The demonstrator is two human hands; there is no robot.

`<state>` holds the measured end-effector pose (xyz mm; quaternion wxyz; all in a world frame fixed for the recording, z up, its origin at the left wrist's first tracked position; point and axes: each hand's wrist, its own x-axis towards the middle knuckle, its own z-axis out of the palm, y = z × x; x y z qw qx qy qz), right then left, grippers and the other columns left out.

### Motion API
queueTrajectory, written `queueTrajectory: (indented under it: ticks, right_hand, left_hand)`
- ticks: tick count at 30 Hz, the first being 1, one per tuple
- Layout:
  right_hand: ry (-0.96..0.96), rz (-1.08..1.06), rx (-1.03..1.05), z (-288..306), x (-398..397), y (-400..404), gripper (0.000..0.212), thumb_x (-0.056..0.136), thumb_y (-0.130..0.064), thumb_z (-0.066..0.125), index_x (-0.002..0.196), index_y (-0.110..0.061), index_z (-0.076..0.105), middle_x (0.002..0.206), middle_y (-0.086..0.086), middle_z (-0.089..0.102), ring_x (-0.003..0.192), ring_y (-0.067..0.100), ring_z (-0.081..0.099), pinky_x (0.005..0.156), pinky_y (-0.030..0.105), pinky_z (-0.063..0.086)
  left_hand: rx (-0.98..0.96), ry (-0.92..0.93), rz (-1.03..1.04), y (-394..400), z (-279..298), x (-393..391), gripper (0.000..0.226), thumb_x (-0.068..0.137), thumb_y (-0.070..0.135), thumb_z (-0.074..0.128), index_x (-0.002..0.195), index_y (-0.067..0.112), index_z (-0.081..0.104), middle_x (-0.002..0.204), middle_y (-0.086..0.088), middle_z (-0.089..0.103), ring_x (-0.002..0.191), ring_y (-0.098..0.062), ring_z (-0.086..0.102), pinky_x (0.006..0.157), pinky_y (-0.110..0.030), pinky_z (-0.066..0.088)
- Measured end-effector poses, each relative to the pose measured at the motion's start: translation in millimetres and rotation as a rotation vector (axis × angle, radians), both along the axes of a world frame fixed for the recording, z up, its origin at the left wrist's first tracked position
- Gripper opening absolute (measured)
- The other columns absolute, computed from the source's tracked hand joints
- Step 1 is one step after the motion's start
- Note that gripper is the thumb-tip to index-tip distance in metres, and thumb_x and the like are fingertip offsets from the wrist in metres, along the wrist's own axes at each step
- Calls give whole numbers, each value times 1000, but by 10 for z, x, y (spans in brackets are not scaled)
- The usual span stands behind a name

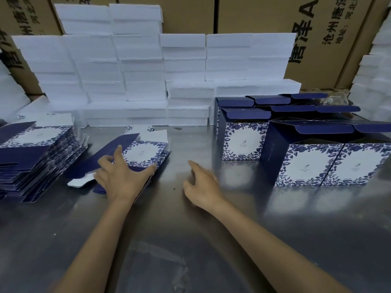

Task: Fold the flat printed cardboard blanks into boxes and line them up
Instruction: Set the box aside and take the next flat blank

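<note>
A small pile of flat blue-and-white printed blanks lies on the steel table left of centre. My left hand rests on its near edge with fingers spread, the thumb out to the right. My right hand hovers over bare table to the right, fingers loosely curled, holding nothing. A tall stack of flat blanks sits at the far left. Several folded boxes with open dark-blue lids stand in rows at the right.
White foam blocks are stacked high along the back of the steel table. Brown shipping cartons with black lettering stand behind them. More white foam is piled at the right edge.
</note>
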<state>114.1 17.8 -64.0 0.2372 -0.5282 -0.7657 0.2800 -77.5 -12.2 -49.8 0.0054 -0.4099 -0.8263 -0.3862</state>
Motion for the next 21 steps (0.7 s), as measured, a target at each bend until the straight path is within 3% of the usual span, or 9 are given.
queueTrajectory:
  ticks: [4,8,11,13,16,18,19,21]
  right_hand:
    - [221,-18,-117,64,-85,3,56,101,-35,51,154,-24,37,151,8,50,138,22,48,114,33,37]
    - [386,8,-164,198,-158,-79,46,104,-46,45,147,-28,47,147,-3,55,131,12,52,92,14,38]
    - [594,18,-331,333,-224,-114,32,103,-50,45,126,-32,59,138,-5,61,126,13,58,108,29,42]
    - [717,58,-492,424,-268,-146,25,103,-52,45,115,-36,59,127,-5,67,116,13,63,105,32,46]
    - [947,113,-627,580,-286,-138,43,101,-55,46,123,-22,63,114,6,69,100,21,65,93,34,47]
    - [1067,84,-630,686,-234,-102,50,100,-53,52,134,-17,61,121,11,70,103,23,66,86,33,52]
    - [1100,54,-619,723,-186,-83,47,99,-49,56,135,-19,60,121,6,73,104,19,70,83,30,55]
    - [1112,-17,-560,741,-69,-38,34,101,-34,60,131,-19,60,99,-11,79,88,5,74,71,22,59]
  left_hand:
    - [255,84,64,-5,75,82,92,66,60,80,140,21,42,134,-19,35,119,-41,35,108,-53,30]
    - [401,98,39,-51,161,185,89,64,57,83,135,21,43,133,-19,35,118,-40,35,105,-54,34]
    - [476,141,18,-105,231,277,87,66,58,82,135,20,44,131,-19,37,116,-40,36,105,-48,32]
    - [536,189,5,-144,302,346,87,67,59,80,136,21,45,129,-19,38,116,-40,38,103,-46,32]
    - [598,278,-48,-202,368,500,88,67,60,79,138,20,46,129,-18,39,119,-40,39,104,-48,35]
    - [563,277,-121,-245,375,653,90,67,59,81,139,20,44,131,-17,38,121,-40,38,103,-54,37]
    - [536,266,-163,-267,373,732,90,66,58,81,140,21,44,132,-16,38,123,-39,38,102,-55,38]
    - [471,277,-237,-306,365,866,90,66,61,79,139,21,46,131,-12,38,123,-36,38,101,-54,39]
